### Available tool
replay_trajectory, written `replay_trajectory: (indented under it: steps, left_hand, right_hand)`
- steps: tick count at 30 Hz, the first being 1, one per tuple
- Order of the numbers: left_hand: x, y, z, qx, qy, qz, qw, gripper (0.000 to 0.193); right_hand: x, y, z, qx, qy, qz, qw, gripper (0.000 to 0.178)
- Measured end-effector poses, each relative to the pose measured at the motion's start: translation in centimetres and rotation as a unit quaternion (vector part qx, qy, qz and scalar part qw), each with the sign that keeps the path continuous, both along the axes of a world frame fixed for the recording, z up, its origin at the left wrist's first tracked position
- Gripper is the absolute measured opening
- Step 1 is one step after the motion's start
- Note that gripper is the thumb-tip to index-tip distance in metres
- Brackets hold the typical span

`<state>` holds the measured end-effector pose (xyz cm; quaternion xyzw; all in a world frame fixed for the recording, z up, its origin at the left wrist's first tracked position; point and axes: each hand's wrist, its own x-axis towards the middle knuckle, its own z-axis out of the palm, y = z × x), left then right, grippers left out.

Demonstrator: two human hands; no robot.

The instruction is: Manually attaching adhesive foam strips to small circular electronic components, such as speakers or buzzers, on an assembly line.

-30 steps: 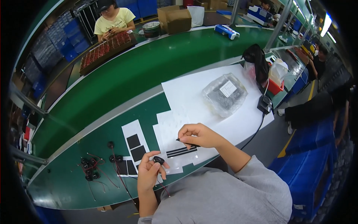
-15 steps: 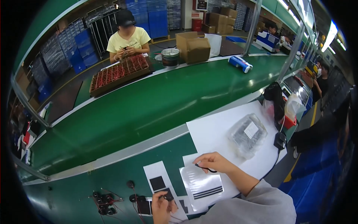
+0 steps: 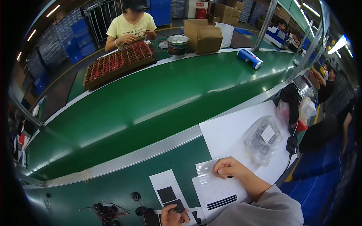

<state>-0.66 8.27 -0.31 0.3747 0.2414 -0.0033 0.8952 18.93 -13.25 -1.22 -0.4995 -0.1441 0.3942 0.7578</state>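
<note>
My left hand (image 3: pixel 173 217), at the bottom, has its fingers closed on a small round black part (image 3: pixel 178 208), above a white strip (image 3: pixel 163 179) with black squares on it. My right hand (image 3: pixel 229 168) is closed over the clear-and-white sheet (image 3: pixel 205 171), which carries several black adhesive strips (image 3: pixel 221 202). A bit of black strip (image 3: pixel 229 176) shows under its fingers; the rest is hidden. To the left, a cluster of round black parts with red wires (image 3: pixel 105 213) lies on the green bench, and another round black part (image 3: pixel 135 196) sits nearer my left hand.
A clear plastic bag of parts (image 3: pixel 263 137) rests on white paper (image 3: pixel 222 132) at right, beside a black adapter (image 3: pixel 292 145) and cord. Beyond the metal rail runs a green conveyor (image 3: pixel 151 109). Across it a person (image 3: pixel 131 28) works behind a box of red-wired parts (image 3: pixel 118 64).
My right hand has moved up over the sheet's top, and less of its black strip shows. The whole view has shifted, with the bench sitting lower and further right. The person across has moved their hands.
</note>
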Motion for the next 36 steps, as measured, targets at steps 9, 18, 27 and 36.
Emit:
replay_trajectory:
  steps: [9,18,27,36]
  left_hand:
    - [-0.2,0.0,-0.4,-0.016,-0.029,0.017,0.999,0.029]
    - [-0.2,-0.4,0.9,0.012,-0.029,0.003,1.000,0.018]
    - [0.1,-1.2,0.6,0.101,-0.120,0.035,0.987,0.033]
    - [-0.3,-5.5,3.5,0.073,-0.230,-0.034,0.970,0.034]
  right_hand:
    - [0.2,-0.6,-1.2,0.037,0.007,0.011,0.999,0.012]
    - [-0.2,-0.7,-0.4,-0.005,-0.008,0.032,0.999,0.010]
    - [-3.6,0.1,4.6,-0.088,-0.145,0.026,0.985,0.012]
    - [-10.5,-1.2,8.0,-0.043,-0.223,-0.025,0.974,0.010]
